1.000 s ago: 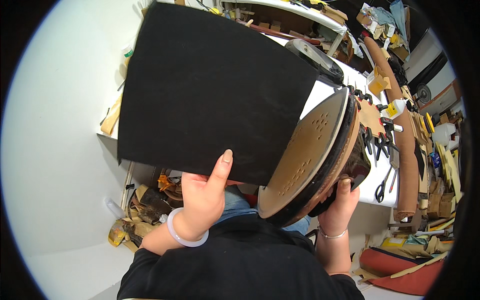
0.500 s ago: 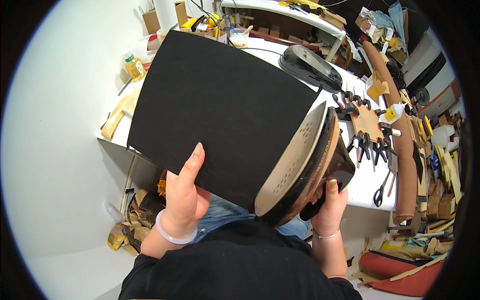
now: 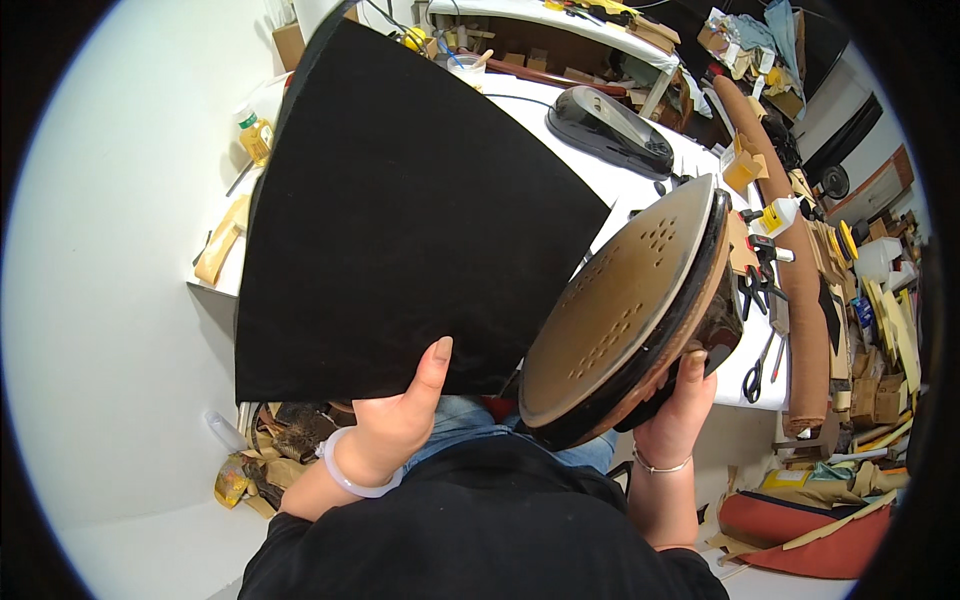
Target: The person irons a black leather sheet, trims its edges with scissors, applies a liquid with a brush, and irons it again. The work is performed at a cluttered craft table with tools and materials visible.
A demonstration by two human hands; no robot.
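Observation:
A large black sheet is held up in front of me, tilted, its lower edge gripped by my left hand with the thumb on the face and the other fingers hidden behind. My right hand is closed round the handle of a clothes iron. The iron is turned on its side, its perforated soleplate facing the sheet and partly toward me. Its tip points up and away, close to the sheet's right edge. Whether the two touch at the lower corner is hard to see.
On the white table rests a black iron base. Clamps, a white glue bottle and scissors lie to the right, beside a long brown roll. A yellow bottle stands at the left, near the wall.
The black sheet has tipped more upright and shifted slightly left. My right hand has turned the iron, so more of its soleplate shows. My left hand moved a little right and down.

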